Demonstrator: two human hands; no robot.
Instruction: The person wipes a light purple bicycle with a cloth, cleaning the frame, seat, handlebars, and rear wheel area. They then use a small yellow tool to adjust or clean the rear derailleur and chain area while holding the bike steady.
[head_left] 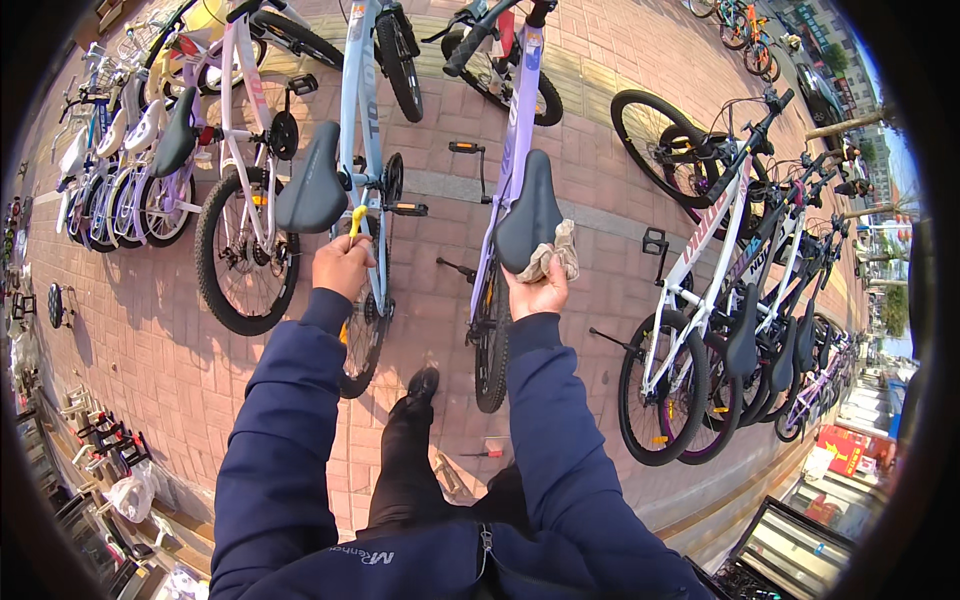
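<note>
My right hand [540,292] is closed on a crumpled beige rag [558,252]. Hand and rag press against the rear of the black saddle [528,205] on a purple bicycle [519,120]. My left hand [343,268] has its fingers closed around a thin yellow item [357,218], whose kind I cannot make out. It sits just behind the black saddle [312,185] of a light blue bicycle [362,85], beside its rear wheel. Whether the yellow item is fixed to that bicycle cannot be told.
A pink bicycle [237,110] stands at left, with several small children's bicycles [140,190] beyond. White and dark bicycles [690,260] line the right. A small red-handled tool [488,453] lies on the brick paving [225,380] near my feet. Boxed goods [840,450] are at lower right.
</note>
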